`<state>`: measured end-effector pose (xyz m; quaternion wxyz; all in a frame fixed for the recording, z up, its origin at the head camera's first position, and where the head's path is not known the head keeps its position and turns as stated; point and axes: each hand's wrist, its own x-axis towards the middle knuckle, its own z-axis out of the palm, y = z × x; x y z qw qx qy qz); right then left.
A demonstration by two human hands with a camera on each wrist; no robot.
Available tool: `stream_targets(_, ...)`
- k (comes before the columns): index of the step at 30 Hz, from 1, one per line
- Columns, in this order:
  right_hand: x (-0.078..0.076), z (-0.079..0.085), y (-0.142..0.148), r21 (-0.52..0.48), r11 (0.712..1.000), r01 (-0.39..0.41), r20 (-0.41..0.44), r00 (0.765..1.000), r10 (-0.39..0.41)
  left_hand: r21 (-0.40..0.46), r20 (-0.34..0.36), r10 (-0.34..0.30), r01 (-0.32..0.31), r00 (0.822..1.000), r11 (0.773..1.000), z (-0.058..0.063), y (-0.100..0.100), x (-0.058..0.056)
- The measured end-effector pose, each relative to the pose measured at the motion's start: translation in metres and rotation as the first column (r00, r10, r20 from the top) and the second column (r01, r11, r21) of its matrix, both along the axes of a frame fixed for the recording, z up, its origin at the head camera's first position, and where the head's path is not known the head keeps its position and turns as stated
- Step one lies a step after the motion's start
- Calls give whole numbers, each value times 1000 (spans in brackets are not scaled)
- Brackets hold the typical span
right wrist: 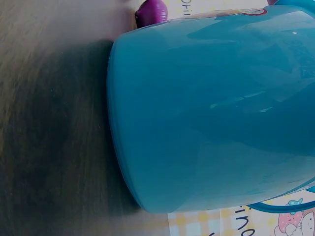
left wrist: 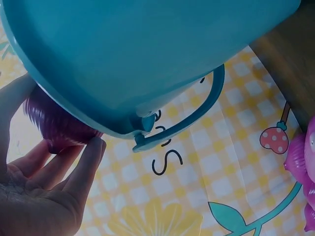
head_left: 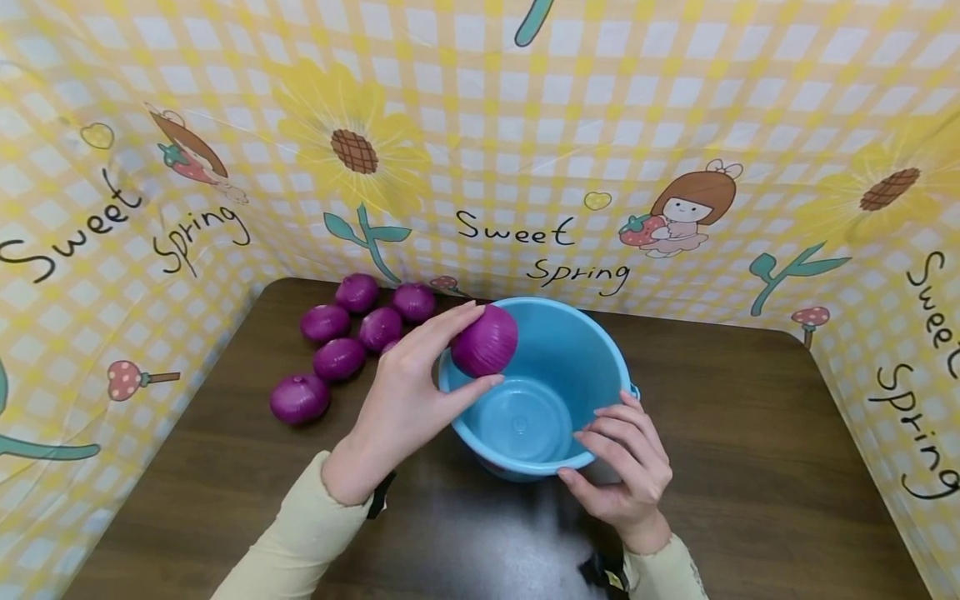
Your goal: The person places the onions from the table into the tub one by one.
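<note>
My left hand (head_left: 408, 387) holds a purple onion (head_left: 485, 342) between fingers and thumb, above the left rim of a blue bucket (head_left: 536, 465). In the left wrist view the onion (left wrist: 56, 123) is partly hidden behind the bucket's rim, with fingertips against its underside. My right hand (head_left: 630, 458) grips the bucket's near right rim, thumb outside and fingers over the inner side. The bucket stands upright, and its round bottom shows inside. Its blue handle (left wrist: 202, 108) hangs down along the outer wall. The right wrist view is mostly filled by the bucket's side (right wrist: 211, 113).
Several more purple onions (head_left: 339, 360) lie grouped on the dark wooden table (head_left: 750, 467), left of the bucket; the left hand partly covers one. A yellow checked cloth (head_left: 495, 125) printed with flowers and lettering rises behind the table and along both sides.
</note>
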<state>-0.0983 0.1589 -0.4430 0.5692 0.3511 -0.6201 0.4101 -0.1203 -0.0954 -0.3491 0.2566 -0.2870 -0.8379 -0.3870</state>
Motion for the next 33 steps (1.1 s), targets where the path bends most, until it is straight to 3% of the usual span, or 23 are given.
stream_targets(12,8,7,-3,34,999,-16,34,999,15,-12,38,7,-7,999,1000,-5,2,0)
stream_targets(26,9,10,-7,29,999,-43,2,999,43,-11,89,4,-3,996,1000,-4,2,3)
stream_targets(33,9,6,-7,26,999,-34,12,999,33,17,59,42,-43,997,999,-5,-1,4)
